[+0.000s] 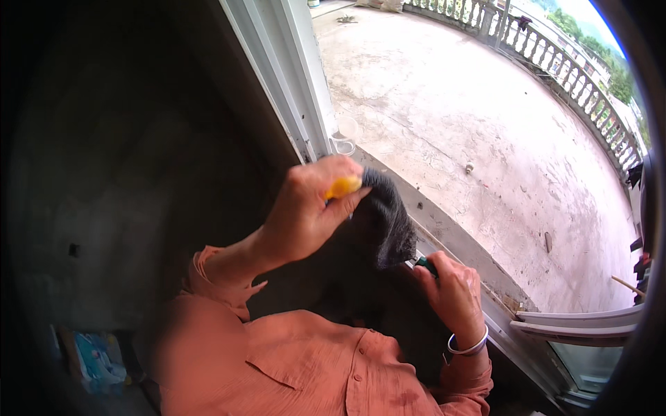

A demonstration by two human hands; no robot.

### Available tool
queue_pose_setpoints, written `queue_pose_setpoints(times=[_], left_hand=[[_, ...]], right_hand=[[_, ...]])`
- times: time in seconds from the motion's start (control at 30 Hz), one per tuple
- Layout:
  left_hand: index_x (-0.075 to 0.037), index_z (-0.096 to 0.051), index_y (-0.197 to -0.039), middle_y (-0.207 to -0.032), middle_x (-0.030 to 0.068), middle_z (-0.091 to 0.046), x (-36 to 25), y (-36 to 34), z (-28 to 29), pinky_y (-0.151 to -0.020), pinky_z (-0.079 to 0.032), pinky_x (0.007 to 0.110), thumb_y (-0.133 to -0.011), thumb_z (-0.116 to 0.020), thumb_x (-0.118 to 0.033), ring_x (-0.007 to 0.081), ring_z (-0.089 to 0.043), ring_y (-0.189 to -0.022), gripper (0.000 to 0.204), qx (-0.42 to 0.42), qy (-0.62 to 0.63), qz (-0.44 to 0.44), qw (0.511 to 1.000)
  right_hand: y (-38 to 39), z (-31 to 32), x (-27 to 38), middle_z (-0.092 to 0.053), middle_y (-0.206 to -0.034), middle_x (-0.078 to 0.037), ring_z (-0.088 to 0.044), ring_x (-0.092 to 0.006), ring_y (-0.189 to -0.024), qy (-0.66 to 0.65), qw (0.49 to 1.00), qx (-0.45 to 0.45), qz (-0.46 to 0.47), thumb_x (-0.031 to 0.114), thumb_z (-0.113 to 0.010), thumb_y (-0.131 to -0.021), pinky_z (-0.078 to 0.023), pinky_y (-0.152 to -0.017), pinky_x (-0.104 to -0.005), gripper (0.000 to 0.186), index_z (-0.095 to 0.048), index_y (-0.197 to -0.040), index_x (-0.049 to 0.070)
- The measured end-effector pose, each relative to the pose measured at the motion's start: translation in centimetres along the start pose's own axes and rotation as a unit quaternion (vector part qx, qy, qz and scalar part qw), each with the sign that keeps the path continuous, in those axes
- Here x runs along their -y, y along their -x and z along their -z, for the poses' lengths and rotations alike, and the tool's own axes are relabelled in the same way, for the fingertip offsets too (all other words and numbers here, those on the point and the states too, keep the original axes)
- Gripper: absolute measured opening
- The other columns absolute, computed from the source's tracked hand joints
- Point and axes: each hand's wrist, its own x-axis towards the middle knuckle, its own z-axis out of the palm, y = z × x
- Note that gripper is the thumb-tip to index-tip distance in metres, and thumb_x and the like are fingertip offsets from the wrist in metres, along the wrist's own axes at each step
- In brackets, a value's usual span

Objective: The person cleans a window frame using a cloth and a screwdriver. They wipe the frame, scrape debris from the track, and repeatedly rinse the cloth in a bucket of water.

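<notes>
My left hand [309,208] is closed, with a yellow handle-like piece [345,186] showing between its fingers and thumb. Right beside it is a dark grey knitted item [388,218], shaped like a sock or shoe upper; the thumb tip lies against its upper end. My right hand [454,288] grips a dark green handle [427,265] at the item's lower end. A small bright bit shows between that handle and the fabric. What the yellow piece belongs to is hidden by my fingers.
A white door frame [277,69] and its sill [479,260] run beside my hands. Beyond lies a pale concrete terrace [444,104] with a stone balustrade [555,59]. A glass door panel [586,360] is at lower right; a blue-and-white package [100,357] is at lower left.
</notes>
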Motion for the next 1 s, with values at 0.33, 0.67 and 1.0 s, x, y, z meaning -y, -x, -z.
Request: queue_pose_setpoints(times=[0.33, 0.67, 1.0], left_hand=[[0.003, -0.067, -0.097, -0.094, 0.0133, -0.063, 8.5, 8.6, -4.3, -0.06, -0.052, 0.033, -0.075, -0.066, 0.011, 0.029, -0.065, -0.073, 0.023, -0.026, -0.022, 0.037, 0.999], [0.002, -0.064, -0.099, -0.096, 0.0137, -0.06, 13.4, 7.4, -4.4, -0.062, -0.054, 0.039, -0.077, -0.066, 0.006, 0.0326, -0.066, -0.074, 0.022, -0.056, -0.028, 0.097, 0.993], [0.002, -0.063, -0.102, -0.097, 0.0158, -0.058, 14.8, 6.8, -4.7, -0.064, -0.053, 0.043, -0.081, -0.067, 0.003, 0.0376, -0.064, -0.08, 0.022, -0.082, -0.078, 0.154, 0.982]], right_hand=[[-3.0, -2.3, 0.8, -0.065, -0.075, -0.012, -0.064, -0.0357, -0.066, 0.098, 0.992, 0.045, -0.061, 0.028, -0.071, -0.087, -0.047, -0.057, -0.044, 0.025, -0.059, -0.085, 0.007], [-7.8, -0.8, 2.5, -0.066, -0.075, -0.013, -0.063, -0.0371, -0.065, 0.181, 0.975, 0.098, -0.085, 0.028, -0.069, -0.089, -0.047, -0.058, -0.0447, 0.025, -0.06, -0.084, 0.006], [-15.4, -7.0, 1.0, -0.063, -0.069, -0.018, -0.063, -0.0407, -0.069, 0.13, 0.974, 0.185, 0.0, 0.033, -0.062, -0.094, -0.049, -0.059, -0.0488, 0.035, -0.055, -0.079, 0.003]])
